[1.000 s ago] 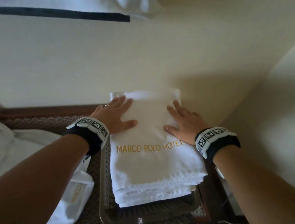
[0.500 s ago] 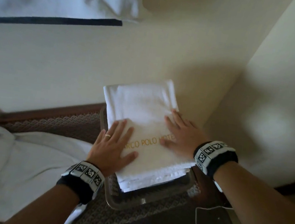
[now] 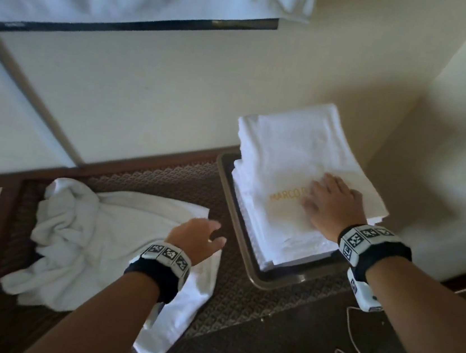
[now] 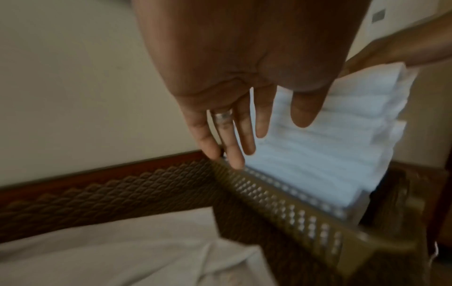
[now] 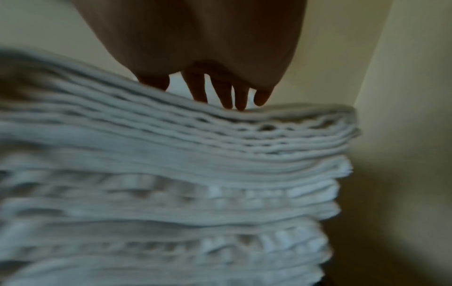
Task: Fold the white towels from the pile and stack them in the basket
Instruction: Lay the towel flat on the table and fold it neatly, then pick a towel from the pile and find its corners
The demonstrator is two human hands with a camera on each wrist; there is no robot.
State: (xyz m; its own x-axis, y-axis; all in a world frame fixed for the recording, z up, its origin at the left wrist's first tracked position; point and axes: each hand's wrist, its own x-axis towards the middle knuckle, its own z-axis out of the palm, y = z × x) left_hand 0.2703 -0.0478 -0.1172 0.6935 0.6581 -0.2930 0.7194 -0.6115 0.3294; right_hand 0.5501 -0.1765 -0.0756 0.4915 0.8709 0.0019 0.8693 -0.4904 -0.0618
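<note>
Right hand (image 3: 332, 206) flat, fingers straight, pressing folded stack (image 3: 294, 166) in basket (image 3: 248, 254). Left hand (image 3: 196, 238) spread, empty, above loose pile (image 3: 78, 233) beside basket. Towels likely soft, light, floppy; pinch two corners. Woven table (image 3: 166, 180) beneath.
</note>
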